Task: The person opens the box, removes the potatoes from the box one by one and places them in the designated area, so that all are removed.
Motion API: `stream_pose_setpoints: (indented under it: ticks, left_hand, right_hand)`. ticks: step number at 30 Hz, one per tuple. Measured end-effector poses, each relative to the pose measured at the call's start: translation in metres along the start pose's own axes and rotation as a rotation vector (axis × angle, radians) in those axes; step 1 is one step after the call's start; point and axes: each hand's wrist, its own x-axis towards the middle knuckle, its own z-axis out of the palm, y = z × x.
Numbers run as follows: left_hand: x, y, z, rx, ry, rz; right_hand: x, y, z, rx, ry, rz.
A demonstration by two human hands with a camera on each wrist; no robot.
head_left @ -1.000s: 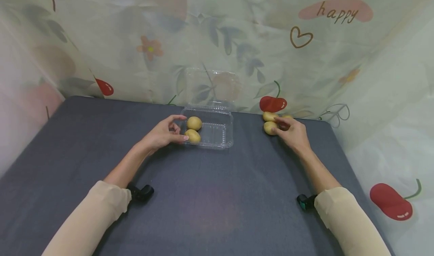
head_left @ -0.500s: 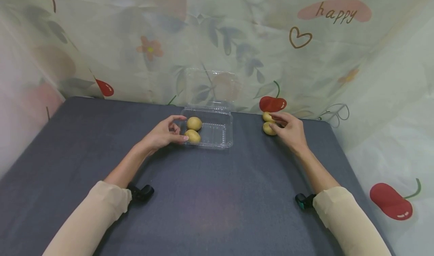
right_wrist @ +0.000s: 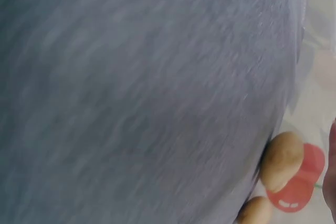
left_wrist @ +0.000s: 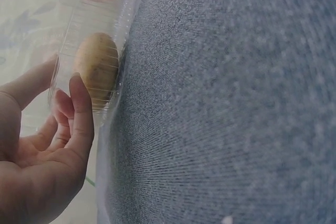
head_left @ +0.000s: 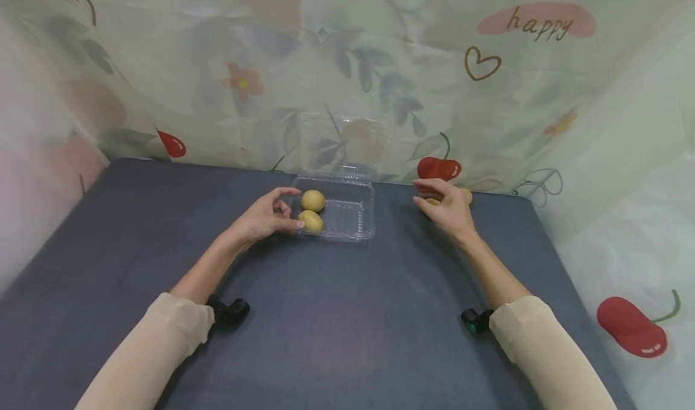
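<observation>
Front potato point(head_left: 432, 201) sits on the bench point(head_left: 336, 313) near the far edge, partly hidden by the right hand point(head_left: 449, 210); fingers apart, no grip visible (wrist view barely catches them). Suggest closing round its middle, staying clear of the second potato point(head_left: 468, 195). Left hand point(head_left: 265, 217) has fingers clamped on the left end of the clear box point(head_left: 344, 215).

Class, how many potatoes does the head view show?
4 yellow, oval potatoes are visible: two inside the open, clear plastic container, one partly hidden by the bare right hand, one to its right. Others may be hidden there.
</observation>
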Motion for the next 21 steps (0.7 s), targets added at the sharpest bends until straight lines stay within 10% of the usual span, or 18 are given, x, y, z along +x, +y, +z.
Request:
stream_pose_setpoints:
  ticks: [21]
  left_hand:
    - [0.001,-0.002,0.0,-0.007,0.002,0.008]
  right_hand:
    - [0.019,-0.03,0.046,0.096,-0.121,-0.093]
